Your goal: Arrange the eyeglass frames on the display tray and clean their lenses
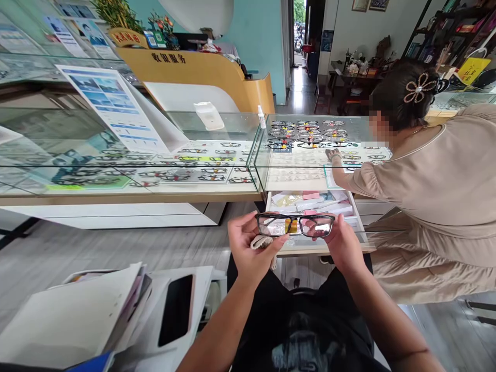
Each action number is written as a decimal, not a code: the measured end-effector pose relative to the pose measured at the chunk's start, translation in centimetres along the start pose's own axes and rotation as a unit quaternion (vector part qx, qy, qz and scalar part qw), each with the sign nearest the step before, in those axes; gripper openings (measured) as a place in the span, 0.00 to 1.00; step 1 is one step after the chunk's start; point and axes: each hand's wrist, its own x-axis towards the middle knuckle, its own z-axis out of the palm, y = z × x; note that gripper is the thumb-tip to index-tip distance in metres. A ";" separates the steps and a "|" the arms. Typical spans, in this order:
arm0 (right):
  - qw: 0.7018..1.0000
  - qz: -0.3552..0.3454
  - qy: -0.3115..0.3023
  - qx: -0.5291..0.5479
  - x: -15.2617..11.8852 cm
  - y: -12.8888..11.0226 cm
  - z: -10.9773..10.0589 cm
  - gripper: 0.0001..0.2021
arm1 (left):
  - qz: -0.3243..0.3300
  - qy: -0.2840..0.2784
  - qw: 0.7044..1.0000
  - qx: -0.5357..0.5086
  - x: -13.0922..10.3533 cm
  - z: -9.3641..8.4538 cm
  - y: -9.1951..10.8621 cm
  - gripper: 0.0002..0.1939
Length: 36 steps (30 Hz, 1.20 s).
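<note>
A pair of eyeglasses point(295, 226) with a dark frame and clear lenses is held up level in front of me. My left hand point(250, 248) has its fingers closed round the left end of the frame, and a bunched beige cloth point(261, 242) is tucked in the same hand. At the right end, my right hand point(344, 245) grips the frame, its fingertips partly hidden behind the lens. Behind the eyeglasses, an open drawer point(358, 214) holds packets, white papers and pink pieces.
Glass display cases point(201, 196) with rows of eyeglasses run across the view. A co-worker point(434, 155) leans over the right case, one hand on its top. At lower left are a black phone point(176, 310) and stacked folders point(70, 315). A white bottle point(261, 118) stands on the glass.
</note>
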 end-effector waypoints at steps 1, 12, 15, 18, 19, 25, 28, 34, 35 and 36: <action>1.000 -0.014 -0.012 0.002 0.0 0.0 -0.1 0.27 | -0.017 0.007 1.000 -0.016 0.2 0.4 0.2 0.37; 0.923 -0.278 0.047 -0.263 -0.4 -0.3 1.0 0.09 | -0.299 -0.088 0.928 -0.204 -0.7 3.4 -0.1 0.35; 0.888 -0.314 0.058 -0.332 -0.4 -1.1 0.5 0.07 | -0.348 -0.121 0.900 -0.231 -0.7 3.4 -0.2 0.35; 0.857 -0.352 0.031 -0.375 -0.5 -1.9 0.1 0.06 | -0.415 -0.160 0.854 -0.271 -0.3 3.3 0.3 0.35; 0.850 -0.364 0.020 -0.380 -0.5 -2.1 0.0 0.07 | -0.440 -0.174 0.835 -0.281 -0.1 3.2 0.5 0.35; 0.834 -0.351 -0.045 -0.422 -0.2 -2.8 -0.5 0.19 | -0.525 -0.226 0.757 -0.316 0.3 2.4 0.2 0.28; 0.834 -0.357 -0.058 -0.416 -0.1 -2.9 -0.6 0.17 | -0.533 -0.243 0.740 -0.331 0.2 2.2 -0.2 0.24; 0.829 -0.372 -0.042 -0.416 -0.1 -3.1 -0.1 0.13 | -0.548 -0.252 0.729 -0.324 0.3 2.2 0.0 0.24; 0.827 -0.379 -0.041 -0.412 -0.2 -3.2 0.0 0.13 | -0.547 -0.252 0.731 -0.321 0.3 2.2 0.1 0.24; 0.827 -0.388 -0.042 -0.405 -0.2 -3.3 0.2 0.13 | -0.545 -0.252 0.733 -0.319 0.2 2.2 0.1 0.25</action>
